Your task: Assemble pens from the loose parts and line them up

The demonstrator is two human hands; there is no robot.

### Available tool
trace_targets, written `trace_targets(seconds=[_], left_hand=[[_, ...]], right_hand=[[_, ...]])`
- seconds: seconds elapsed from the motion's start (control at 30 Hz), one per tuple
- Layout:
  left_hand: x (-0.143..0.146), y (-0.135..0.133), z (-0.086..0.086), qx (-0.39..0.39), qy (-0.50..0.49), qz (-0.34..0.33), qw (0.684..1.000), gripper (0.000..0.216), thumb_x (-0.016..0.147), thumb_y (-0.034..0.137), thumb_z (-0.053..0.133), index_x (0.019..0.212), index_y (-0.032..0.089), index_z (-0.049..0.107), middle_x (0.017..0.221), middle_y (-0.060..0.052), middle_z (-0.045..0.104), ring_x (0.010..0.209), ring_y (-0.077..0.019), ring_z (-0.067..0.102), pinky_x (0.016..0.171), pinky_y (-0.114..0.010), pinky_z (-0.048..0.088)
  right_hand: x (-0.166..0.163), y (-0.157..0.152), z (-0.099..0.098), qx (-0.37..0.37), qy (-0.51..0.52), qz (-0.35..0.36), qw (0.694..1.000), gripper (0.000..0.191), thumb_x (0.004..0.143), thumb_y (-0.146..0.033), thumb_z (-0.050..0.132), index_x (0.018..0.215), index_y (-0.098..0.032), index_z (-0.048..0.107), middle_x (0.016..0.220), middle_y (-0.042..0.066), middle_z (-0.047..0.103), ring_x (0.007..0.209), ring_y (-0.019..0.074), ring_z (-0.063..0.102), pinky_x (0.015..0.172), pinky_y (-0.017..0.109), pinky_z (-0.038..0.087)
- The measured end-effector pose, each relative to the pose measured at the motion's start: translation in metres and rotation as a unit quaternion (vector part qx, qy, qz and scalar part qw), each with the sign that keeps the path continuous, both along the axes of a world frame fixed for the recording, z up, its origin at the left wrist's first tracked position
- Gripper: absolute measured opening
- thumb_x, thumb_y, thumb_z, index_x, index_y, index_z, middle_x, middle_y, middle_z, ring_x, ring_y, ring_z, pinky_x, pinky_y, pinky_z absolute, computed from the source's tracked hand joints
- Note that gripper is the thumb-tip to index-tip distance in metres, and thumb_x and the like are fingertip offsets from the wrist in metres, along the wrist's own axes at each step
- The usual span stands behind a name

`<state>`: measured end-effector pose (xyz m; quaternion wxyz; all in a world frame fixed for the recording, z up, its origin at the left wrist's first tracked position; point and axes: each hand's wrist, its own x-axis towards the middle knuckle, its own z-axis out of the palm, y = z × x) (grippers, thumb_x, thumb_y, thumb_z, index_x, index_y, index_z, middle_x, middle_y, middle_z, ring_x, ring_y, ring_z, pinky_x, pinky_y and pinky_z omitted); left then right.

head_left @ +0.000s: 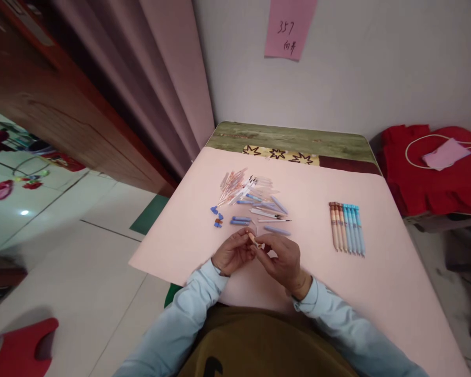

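Note:
My left hand (233, 253) and my right hand (283, 258) meet over the near part of a pink sheet (377, 293) on the table. Both pinch a small orange pen part (253, 240) between their fingertips. Just beyond them lies a loose pile of pen parts (251, 199): clear barrels, blue tubes, thin refills and small blue caps (217, 212). To the right, a neat row of finished pens (347, 228) lies side by side, orange ones on the left and blue ones on the right.
The table's far strip (290, 137) meets a grey wall with a pink note (288, 29). A red cloth with a pink bag (435, 167) lies to the right. Curtains (160, 78) and tiled floor (82, 262) are on the left; a red stool (21, 345) stands near left.

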<state>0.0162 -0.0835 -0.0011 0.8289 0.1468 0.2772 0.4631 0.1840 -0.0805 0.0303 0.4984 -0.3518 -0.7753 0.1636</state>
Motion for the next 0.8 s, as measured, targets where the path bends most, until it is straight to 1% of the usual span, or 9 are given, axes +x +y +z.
trace_targets(seconds=[0.13,0.27,0.33,0.37,0.43,0.5,0.6,0.7,0.8], left_hand=[[0.004,0.001,0.002,0.002,0.018,0.001,1.000,0.025,0.078,0.027,0.078,0.092,0.014,0.063,0.078,-0.002,0.064,0.073,-0.0132,0.065,0.067,-0.022,0.052],[0.006,0.003,0.004,0.007,0.024,0.011,1.000,0.024,0.080,0.030,0.077,0.086,0.012,0.063,0.076,-0.005,0.065,0.067,-0.0125,0.063,0.059,-0.020,0.050],[0.005,0.004,0.004,-0.003,0.024,0.027,0.999,0.023,0.082,0.031,0.074,0.087,0.012,0.063,0.078,-0.006,0.067,0.061,-0.0111,0.062,0.056,-0.020,0.050],[0.004,0.005,0.004,-0.012,0.025,0.036,0.999,0.021,0.083,0.031,0.072,0.088,0.012,0.063,0.080,-0.007,0.069,0.059,-0.0107,0.062,0.055,-0.020,0.050],[0.002,0.006,0.004,-0.034,0.028,0.049,0.998,0.018,0.086,0.030,0.068,0.089,0.013,0.062,0.080,-0.008,0.070,0.055,-0.0103,0.061,0.052,-0.019,0.050],[0.001,0.006,0.004,-0.052,0.036,0.065,0.996,0.015,0.088,0.027,0.065,0.090,0.013,0.062,0.079,-0.008,0.070,0.053,-0.0096,0.061,0.049,-0.018,0.049],[0.000,0.006,0.004,-0.060,0.049,0.088,0.993,0.012,0.090,0.024,0.061,0.091,0.012,0.062,0.075,-0.007,0.070,0.051,-0.0085,0.060,0.048,-0.016,0.049],[0.000,0.005,0.005,-0.069,0.053,0.106,0.990,0.010,0.091,0.022,0.060,0.092,0.012,0.063,0.072,-0.005,0.069,0.049,-0.0076,0.060,0.046,-0.014,0.048],[0.000,0.005,0.007,-0.071,0.045,0.115,0.990,0.009,0.091,0.020,0.060,0.090,0.012,0.063,0.072,-0.005,0.069,0.049,-0.0072,0.059,0.046,-0.014,0.049]], right_hand=[[0.002,0.003,-0.008,-0.021,0.010,0.008,1.000,0.014,0.090,-0.020,0.066,0.103,-0.024,0.064,0.083,0.002,0.073,0.065,0.0136,0.065,0.062,0.027,0.054],[0.010,0.005,-0.015,-0.016,0.011,0.027,0.999,0.025,0.088,-0.030,0.070,0.111,-0.024,0.065,0.094,0.006,0.073,0.070,0.0155,0.066,0.065,0.029,0.056],[0.015,0.007,-0.018,-0.026,0.021,0.036,0.999,0.029,0.089,-0.035,0.068,0.115,-0.022,0.065,0.098,0.008,0.072,0.069,0.0152,0.064,0.065,0.030,0.056],[0.017,0.009,-0.019,-0.038,0.032,0.029,0.998,0.028,0.090,-0.035,0.066,0.115,-0.022,0.065,0.098,0.008,0.071,0.068,0.0148,0.064,0.065,0.030,0.055],[0.022,0.016,-0.021,-0.070,0.057,-0.017,0.996,0.020,0.093,-0.030,0.061,0.110,-0.021,0.067,0.093,0.007,0.071,0.069,0.0142,0.063,0.065,0.028,0.054],[0.027,0.026,-0.023,-0.102,0.080,-0.086,0.988,0.016,0.094,-0.027,0.059,0.103,-0.020,0.069,0.087,0.005,0.070,0.069,0.0139,0.062,0.065,0.027,0.052],[0.034,0.043,-0.027,-0.123,0.099,-0.168,0.973,0.017,0.093,-0.031,0.059,0.096,-0.018,0.071,0.081,0.003,0.068,0.067,0.0134,0.059,0.063,0.026,0.048],[0.041,0.054,-0.030,-0.133,0.116,-0.218,0.960,0.021,0.093,-0.035,0.059,0.094,-0.018,0.072,0.081,0.003,0.068,0.066,0.0134,0.057,0.063,0.026,0.046],[0.049,0.056,-0.030,-0.148,0.091,-0.233,0.957,0.025,0.093,-0.039,0.058,0.094,-0.018,0.072,0.082,0.003,0.069,0.065,0.0135,0.057,0.063,0.026,0.045]])
